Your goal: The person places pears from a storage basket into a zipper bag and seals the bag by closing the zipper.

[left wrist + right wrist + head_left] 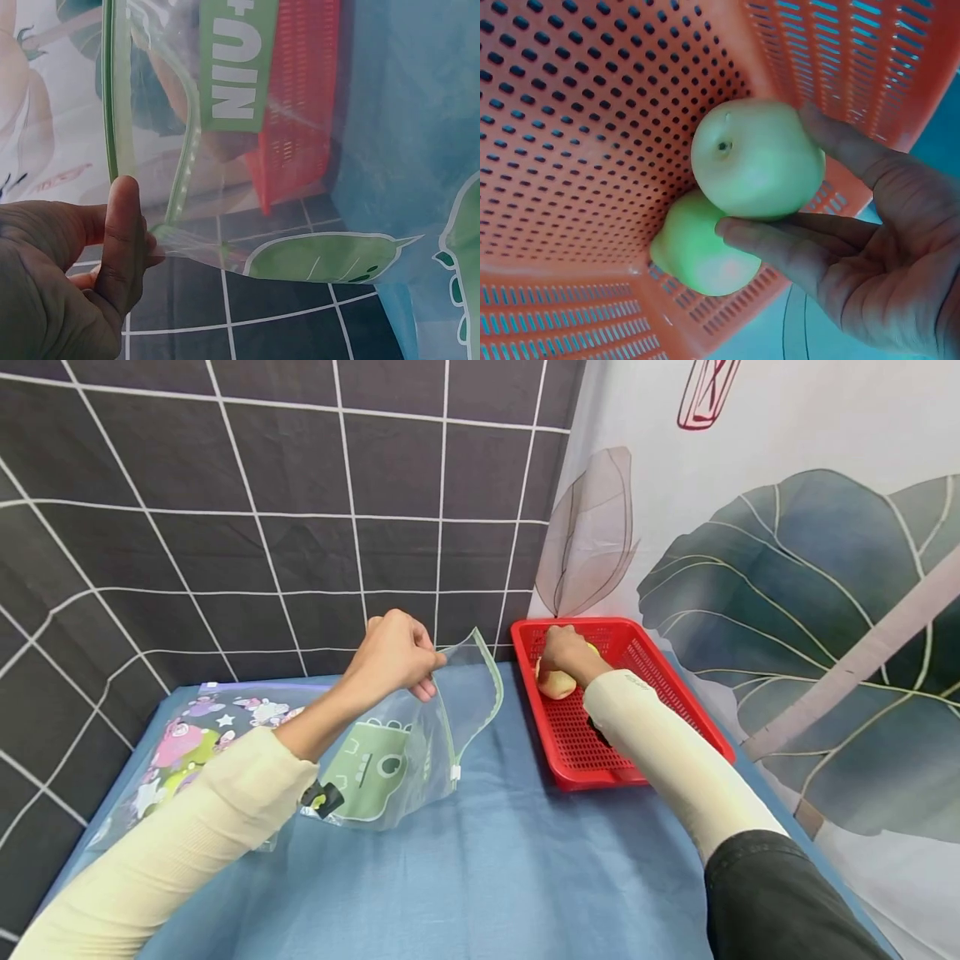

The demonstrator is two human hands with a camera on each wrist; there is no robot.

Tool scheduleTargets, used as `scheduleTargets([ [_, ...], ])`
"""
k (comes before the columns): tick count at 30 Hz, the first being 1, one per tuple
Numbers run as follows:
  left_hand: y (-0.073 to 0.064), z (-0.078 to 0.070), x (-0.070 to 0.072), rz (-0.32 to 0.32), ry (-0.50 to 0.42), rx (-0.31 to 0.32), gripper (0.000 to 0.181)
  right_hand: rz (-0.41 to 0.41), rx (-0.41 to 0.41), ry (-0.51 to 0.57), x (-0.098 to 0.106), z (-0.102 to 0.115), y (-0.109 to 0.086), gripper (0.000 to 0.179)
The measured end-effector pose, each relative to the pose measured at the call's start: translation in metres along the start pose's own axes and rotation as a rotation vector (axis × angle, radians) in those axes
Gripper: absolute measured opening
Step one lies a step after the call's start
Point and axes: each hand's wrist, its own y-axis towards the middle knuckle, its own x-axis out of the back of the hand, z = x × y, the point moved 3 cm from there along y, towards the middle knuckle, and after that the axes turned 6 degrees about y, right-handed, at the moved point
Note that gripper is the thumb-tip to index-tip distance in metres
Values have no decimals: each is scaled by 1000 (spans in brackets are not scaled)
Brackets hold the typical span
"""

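My left hand [401,652] pinches the top edge of a clear zip bag [442,718] between thumb and fingers. The bag has a green cartoon print and a green zip strip, and its mouth gapes toward the right. In the left wrist view, the bag's film [225,180] stretches away from the fingertips. At the right, my right hand [570,653] reaches into a red plastic basket [558,739]. It grips a pale, round apple [761,161], with the thumb on one side and fingers on the other. Against the apple lies a yellow-green lemon [705,247], partly covered by it.
Another printed bag [187,735] with cartoon animals lies at the left, partly beneath my left arm. A blue cloth [450,893] covers the table. Behind stands a dark wall covering [300,560] with white grid lines; a leaf-print curtain [795,610] hangs at the right.
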Motion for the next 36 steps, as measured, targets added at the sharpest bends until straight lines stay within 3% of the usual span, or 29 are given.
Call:
scheduleTargets([
  [6, 5, 0, -4, 6, -14, 5, 20, -20, 48, 19, 9, -13, -5, 89],
  [7, 5, 1, -4, 10, -14, 9, 20, -28, 52, 31, 16, -7, -25, 85],
  [9, 5, 2, -4, 15, -12, 18, 20, -34, 72, 54, 24, -7, -36, 78],
  [13, 5, 3, -4, 17, -4, 30, 20, -57, 95, 86, 58, 21, -110, 56],
  [14, 5, 3, -4, 17, -4, 28, 21, -66, 108, 92, 62, 22, -115, 54],
  [16, 6, 2, -5, 16, -4, 28, 22, -97, 122, 105, 80, 39, -154, 46],
  [28, 10, -2, -10, 44, -11, 52, 19, -246, 251, 165, 128, 63, -207, 64],
  [32, 10, -4, -13, 44, -6, 55, 20, -257, 289, 198, 139, 83, -239, 56],
  [36, 7, 2, -12, 44, -40, 83, 20, -255, 366, 226, 137, 112, -267, 47],
])
